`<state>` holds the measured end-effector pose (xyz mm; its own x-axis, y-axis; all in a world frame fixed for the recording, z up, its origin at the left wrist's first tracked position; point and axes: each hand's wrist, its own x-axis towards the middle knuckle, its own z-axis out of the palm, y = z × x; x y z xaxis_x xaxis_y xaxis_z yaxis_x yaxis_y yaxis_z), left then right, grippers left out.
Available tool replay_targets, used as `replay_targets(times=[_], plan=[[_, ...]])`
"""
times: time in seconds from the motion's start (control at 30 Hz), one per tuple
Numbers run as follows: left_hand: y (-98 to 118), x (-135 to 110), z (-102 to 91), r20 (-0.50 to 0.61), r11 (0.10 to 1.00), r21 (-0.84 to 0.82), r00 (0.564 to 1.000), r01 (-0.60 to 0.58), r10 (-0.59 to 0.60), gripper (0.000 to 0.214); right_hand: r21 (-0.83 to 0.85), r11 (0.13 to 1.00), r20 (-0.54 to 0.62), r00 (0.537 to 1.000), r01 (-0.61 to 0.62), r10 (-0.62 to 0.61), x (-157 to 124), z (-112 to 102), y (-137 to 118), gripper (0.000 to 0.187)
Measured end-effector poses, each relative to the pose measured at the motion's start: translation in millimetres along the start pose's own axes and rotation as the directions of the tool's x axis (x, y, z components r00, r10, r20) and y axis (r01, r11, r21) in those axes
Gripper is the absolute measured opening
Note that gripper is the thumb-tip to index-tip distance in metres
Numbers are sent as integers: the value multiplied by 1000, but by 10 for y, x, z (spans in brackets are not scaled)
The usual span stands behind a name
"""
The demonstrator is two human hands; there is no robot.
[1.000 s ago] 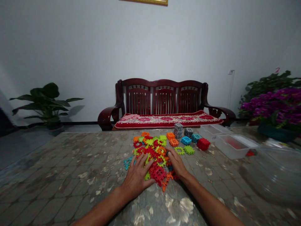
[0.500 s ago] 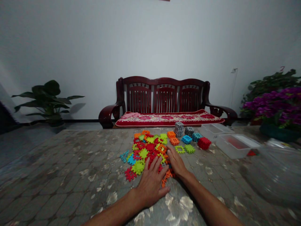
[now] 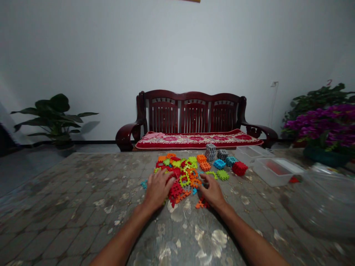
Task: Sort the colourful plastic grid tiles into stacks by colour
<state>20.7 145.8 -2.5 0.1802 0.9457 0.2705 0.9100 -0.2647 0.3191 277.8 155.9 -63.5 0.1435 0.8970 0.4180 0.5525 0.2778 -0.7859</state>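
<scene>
A loose pile of interlocking plastic toy tiles (image 3: 185,180) in red, green, orange and blue lies on the table. My left hand (image 3: 157,189) rests over the left side of the pile, palm down, fingers stretched across the tiles. At the pile's right edge, my right hand (image 3: 213,191) has its fingers slightly bent and apart beside orange tiles. I see nothing held in either hand. Beneath the right hand, orange and red tiles (image 3: 202,203) stick out. Tiles under the left hand are partly hidden.
Behind the right hand stand a grey tile stack (image 3: 210,152), a blue stack (image 3: 219,164), a red stack (image 3: 240,168) and a green tile (image 3: 222,174). Clear plastic boxes (image 3: 267,179) and a large transparent container (image 3: 324,207) sit to the right. A wooden bench (image 3: 194,96) is behind the table.
My left hand has moved left and away from the right hand, onto the pile's left side. My right hand has shifted slightly, its fingers more bent. Several tiles in the pile have shifted.
</scene>
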Motion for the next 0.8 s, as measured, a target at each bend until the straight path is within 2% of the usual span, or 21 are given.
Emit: replay_targets(times=[0.07, 0.13, 0.17, 0.2, 0.3, 0.5, 0.67, 0.8], plan=[[-210, 80, -91, -81, 972, -27, 968, 235, -237, 47, -112, 992, 32, 998, 51, -48, -27, -29, -27, 41], [-434, 113, -112, -150, 892, -54, 879, 449, -452, 49, -195, 977, 72, 994, 90, -77, -42, -51, -63, 39], [-534, 111, -96, -148, 853, -59, 840, 519, -521, 50, -223, 970, 89, 992, 102, -83, -45, -58, -82, 38], [-618, 101, -67, -137, 835, -47, 824, 548, -549, 50, -242, 964, 104, 991, 107, -84, -45, -61, -99, 37], [-767, 67, 46, -172, 846, 16, 835, 532, -522, 49, -266, 958, 127, 989, 104, -73, -40, -60, -134, 36], [-796, 108, 119, -141, 887, 87, 887, 454, -441, 46, -243, 967, 124, 991, 83, -54, -48, -79, -153, 48], [-823, 134, 109, -130, 891, 89, 892, 446, -433, 40, -172, 978, 156, 984, 117, -90, -87, -143, -189, 55], [-868, 147, 137, -123, 893, 103, 896, 439, -426, 38, -72, 991, 134, 985, 116, -105, -74, -195, -196, 49]])
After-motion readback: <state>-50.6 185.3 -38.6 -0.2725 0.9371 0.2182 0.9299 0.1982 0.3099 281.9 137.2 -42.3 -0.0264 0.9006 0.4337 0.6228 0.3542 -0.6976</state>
